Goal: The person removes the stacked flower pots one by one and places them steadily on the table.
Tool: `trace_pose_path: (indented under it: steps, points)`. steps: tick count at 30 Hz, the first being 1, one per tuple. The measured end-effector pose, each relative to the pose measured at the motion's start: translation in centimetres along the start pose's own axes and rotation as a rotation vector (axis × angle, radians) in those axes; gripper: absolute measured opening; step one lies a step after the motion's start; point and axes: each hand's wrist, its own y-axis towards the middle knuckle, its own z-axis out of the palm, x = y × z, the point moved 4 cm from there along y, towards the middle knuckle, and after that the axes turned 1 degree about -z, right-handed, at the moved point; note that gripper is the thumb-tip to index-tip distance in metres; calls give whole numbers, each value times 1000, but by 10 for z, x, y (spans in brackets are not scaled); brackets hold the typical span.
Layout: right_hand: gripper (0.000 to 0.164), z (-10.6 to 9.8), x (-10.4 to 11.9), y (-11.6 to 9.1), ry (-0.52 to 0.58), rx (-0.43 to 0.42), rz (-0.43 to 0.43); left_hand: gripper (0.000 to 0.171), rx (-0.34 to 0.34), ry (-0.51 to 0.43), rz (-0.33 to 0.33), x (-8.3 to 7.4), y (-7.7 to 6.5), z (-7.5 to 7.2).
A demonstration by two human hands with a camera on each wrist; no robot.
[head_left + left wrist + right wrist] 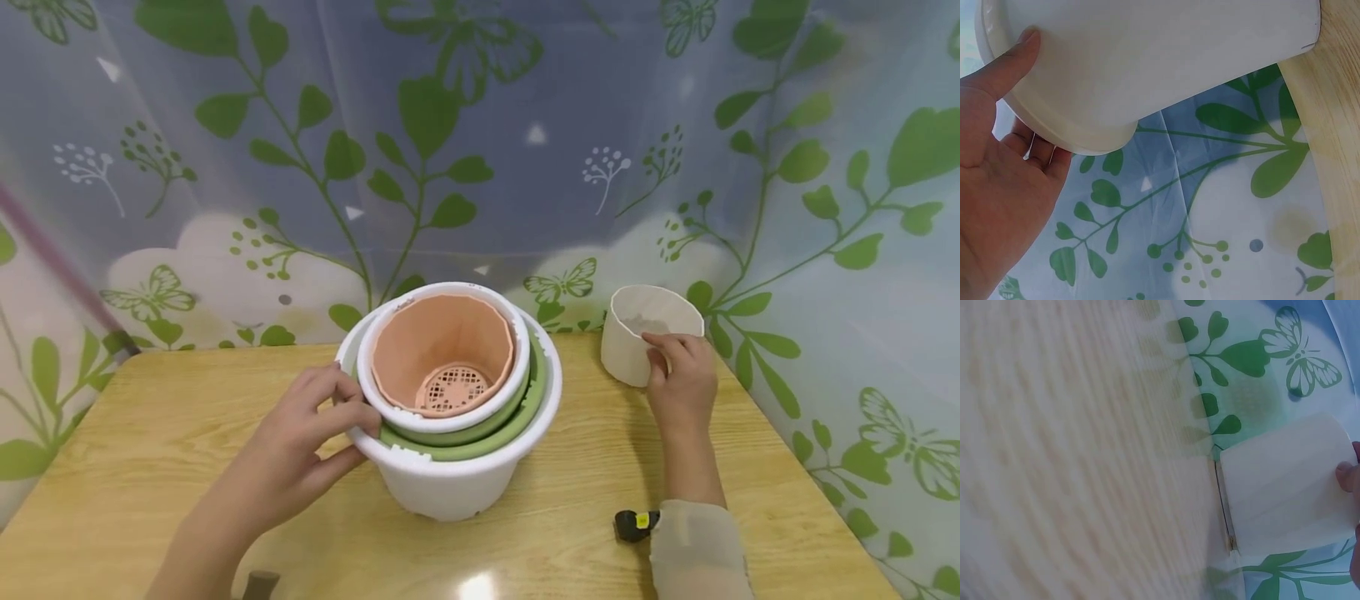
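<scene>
A stack of nested plant pots stands on the table: a large white pot point(450, 487) outermost, green pot rims point(468, 452) inside it, then a smaller white pot point(442, 422) and a peach pot point(420, 346) with a grid bottom. My left hand point(307, 433) grips the large white pot's rim on its left side, the thumb on the outer wall in the left wrist view. Off to the right, a small cream pot point(626, 354) stands upright near the table's back edge. My right hand point(684, 379) pinches its near rim, with the thumb on the outer wall point(1291, 487).
The wooden table point(180, 417) ends at a curtain point(517, 175) with leaves and butterflies, which hangs behind and along the right side. By the right wrist is a small black object point(634, 526) with a yellow label. Another dark piece point(261, 585) shows beside the left forearm.
</scene>
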Motion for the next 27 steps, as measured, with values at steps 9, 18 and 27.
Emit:
trace_pose_path:
  steps: [9, 18, 27]
  points:
    - [24, -3, -4, 2, -12, -16, 49, 27, 11, -3, -11, 1, 0, -1]
    - [22, 1, -9, 5, -11, 4, 63, 28, 17, -9, -20, 2, -1, -1]
    - [19, 1, -10, 6, -16, 54, 80, 27, 9, -11, -4, 1, 0, 0]
